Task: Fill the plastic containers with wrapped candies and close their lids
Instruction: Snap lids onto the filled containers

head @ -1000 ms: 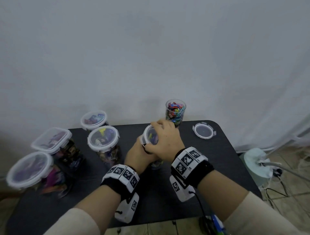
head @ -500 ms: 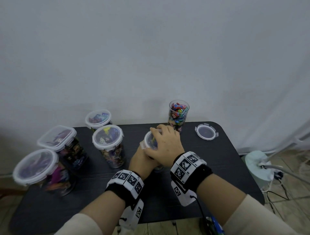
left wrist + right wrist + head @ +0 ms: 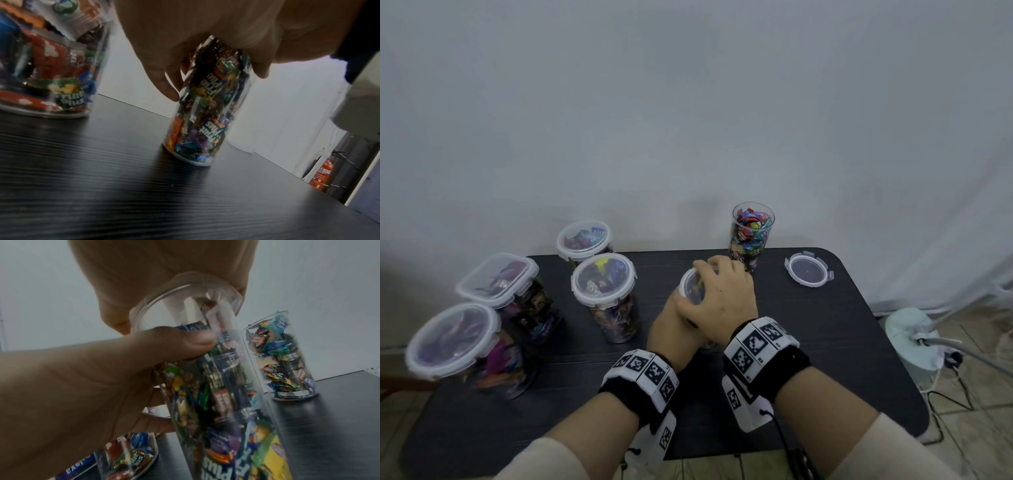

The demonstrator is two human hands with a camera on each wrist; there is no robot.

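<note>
On the dark wood-grain desk (image 3: 825,342), from left to right, four lidded clear plastic containers of wrapped candies are seen: a large round one (image 3: 465,346) at the near left, a rectangular-lidded one (image 3: 510,291) behind it, a round one (image 3: 584,240) at the back, and a round one (image 3: 607,294) nearer the centre.

At the centre, a tall narrow clear container filled with wrapped candies (image 3: 216,394) stands on the desk. Its body is grasped by the left hand (image 3: 674,329), whose fingers (image 3: 152,420) are curled round the wall. The round clear lid (image 3: 693,286) rests on its mouth and is covered by the right hand (image 3: 722,301), with the thumb (image 3: 185,344) pressed against the wall just below the rim; the right hand is thus closed over lid and rim. Whether the lid's clips are latched cannot be told.

Further right, an open tall clear container of candies (image 3: 750,236) stands at the back edge, and a loose round clear lid with clips (image 3: 809,274) lies flat beside it, apart.

The step in hand is judged to be the closing of the central container. Next, the lid would have to be pressed fully down and its clips snapped; afterwards the loose lid would be fitted to the open container.
</note>
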